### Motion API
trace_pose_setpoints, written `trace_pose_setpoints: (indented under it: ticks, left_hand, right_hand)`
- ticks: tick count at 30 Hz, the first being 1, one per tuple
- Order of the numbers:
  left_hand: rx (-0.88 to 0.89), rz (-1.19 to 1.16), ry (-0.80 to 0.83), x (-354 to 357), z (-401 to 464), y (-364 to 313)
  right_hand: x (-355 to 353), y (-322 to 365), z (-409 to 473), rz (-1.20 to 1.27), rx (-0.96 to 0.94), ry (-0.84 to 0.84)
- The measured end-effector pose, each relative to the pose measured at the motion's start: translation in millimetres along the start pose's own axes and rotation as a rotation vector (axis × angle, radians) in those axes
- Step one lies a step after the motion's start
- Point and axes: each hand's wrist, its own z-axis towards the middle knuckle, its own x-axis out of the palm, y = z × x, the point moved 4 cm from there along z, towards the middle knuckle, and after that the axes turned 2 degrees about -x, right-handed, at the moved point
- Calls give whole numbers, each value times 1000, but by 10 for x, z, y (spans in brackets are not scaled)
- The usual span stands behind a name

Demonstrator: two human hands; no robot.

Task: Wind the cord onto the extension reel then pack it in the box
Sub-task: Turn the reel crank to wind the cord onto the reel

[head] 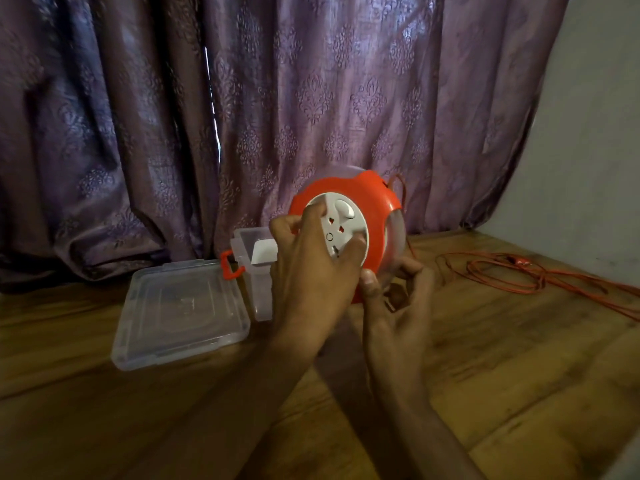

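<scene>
winding step: left hand (311, 258) is gripping the reel (349, 233) dial, right hand (394, 289) is cupping its underside; loose cord (512, 275) needs cranking in.

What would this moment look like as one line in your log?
step: winding | left hand: on reel dial | right hand: steadies reel | cord: loose on floor | box: open
</scene>
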Motion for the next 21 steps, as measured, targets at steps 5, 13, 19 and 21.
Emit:
trace_pose_setpoints:
  ticks: [5,13,19,21]
  left_hand:
    - [200,152,51,-67,20,-66]
    - [552,382,149,-67,4,-201]
    - [347,39,11,-177,93,-181]
    - [244,37,58,-109,75,-142]
  right_hand:
    - [4,11,0,10,-2,-9]
    - [-38,-127,92,115,166,-67]
    - [-103,-181,130,130,194,-141]
    - [-125,-170,127,119,170,-157]
